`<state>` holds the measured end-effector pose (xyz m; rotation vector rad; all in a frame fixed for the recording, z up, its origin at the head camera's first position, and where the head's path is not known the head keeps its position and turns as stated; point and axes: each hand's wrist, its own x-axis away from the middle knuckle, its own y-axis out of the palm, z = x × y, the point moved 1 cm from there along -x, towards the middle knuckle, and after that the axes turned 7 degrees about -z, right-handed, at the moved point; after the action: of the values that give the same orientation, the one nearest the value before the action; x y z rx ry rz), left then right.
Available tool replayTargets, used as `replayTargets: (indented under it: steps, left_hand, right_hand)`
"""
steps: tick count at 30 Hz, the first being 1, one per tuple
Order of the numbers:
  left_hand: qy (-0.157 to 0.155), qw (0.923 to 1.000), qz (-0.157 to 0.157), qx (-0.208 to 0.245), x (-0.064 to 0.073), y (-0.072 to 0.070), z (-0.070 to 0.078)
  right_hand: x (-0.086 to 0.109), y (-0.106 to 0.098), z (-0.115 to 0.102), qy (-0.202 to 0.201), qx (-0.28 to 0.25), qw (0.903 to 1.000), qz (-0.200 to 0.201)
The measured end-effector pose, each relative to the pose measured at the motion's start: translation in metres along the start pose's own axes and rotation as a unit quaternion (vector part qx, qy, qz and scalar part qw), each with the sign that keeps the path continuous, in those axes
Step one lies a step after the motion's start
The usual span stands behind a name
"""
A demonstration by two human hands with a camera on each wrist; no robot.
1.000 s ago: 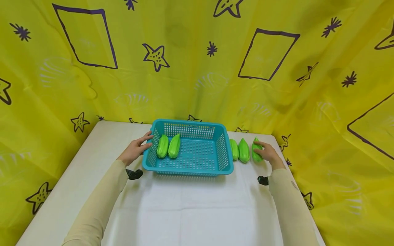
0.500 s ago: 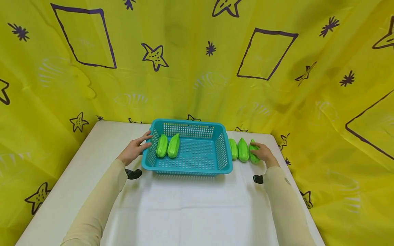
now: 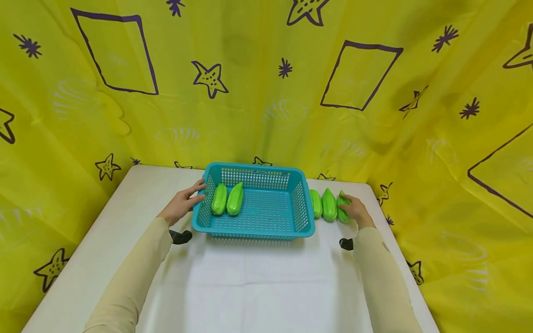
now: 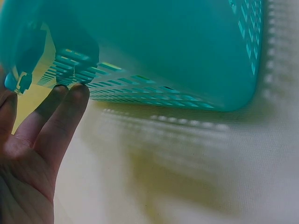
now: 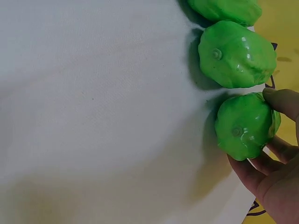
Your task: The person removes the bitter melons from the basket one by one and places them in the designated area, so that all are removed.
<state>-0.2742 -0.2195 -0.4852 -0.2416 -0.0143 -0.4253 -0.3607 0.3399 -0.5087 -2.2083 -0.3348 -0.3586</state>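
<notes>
A turquoise plastic basket (image 3: 258, 232) stands on the table, with two green ridged gourds lying side by side at its left end, a left one (image 3: 219, 199) and a right one (image 3: 235, 199). My left hand (image 3: 183, 203) touches the basket's left side; in the left wrist view its fingers (image 4: 63, 121) are extended against the slotted wall. To the right of the basket lie three similar gourds in a row. My right hand (image 3: 356, 210) holds the rightmost gourd (image 5: 243, 127), thumb on one side and fingers on the other. The middle gourd (image 5: 237, 55) is close beside it, separated by a narrow gap.
A white cloth (image 3: 258, 296) covers the table. Behind and along the sides hangs a yellow curtain (image 3: 250, 125) with dark star and frame drawings. The basket partly hides the nearest outside gourd (image 3: 316, 204). A dark strap piece (image 3: 346, 244) sticks out at each wrist.
My right hand has shifted left with the rightmost gourd, bringing it nearer the middle one; most of this happened in the first half second. The left hand and basket look unmoved.
</notes>
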Motion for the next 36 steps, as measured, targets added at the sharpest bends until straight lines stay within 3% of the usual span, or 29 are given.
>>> replayTargets:
  steps: [12, 21, 28, 36]
  left_hand:
    - [0.013, 0.9997, 0.004, -0.023, 0.001, 0.003, -0.007]
    - [0.009, 1.0000, -0.002, 0.002, 0.001, 0.000, 0.000]
    - [0.000, 1.0000, -0.002, -0.006, -0.002, 0.000, -0.002]
    - [0.000, 0.9999, 0.006, -0.015, -0.011, -0.007, -0.026]
  right_hand:
    - [-0.001, 0.003, 0.000, 0.006, -0.017, 0.9998, -0.004]
    - [-0.001, 0.003, 0.002, -0.010, -0.009, 0.9999, -0.006]
    - [0.002, 0.001, 0.005, -0.006, -0.027, 0.9996, 0.001]
    - [0.003, 0.001, 0.004, -0.016, -0.052, 0.9985, -0.001]
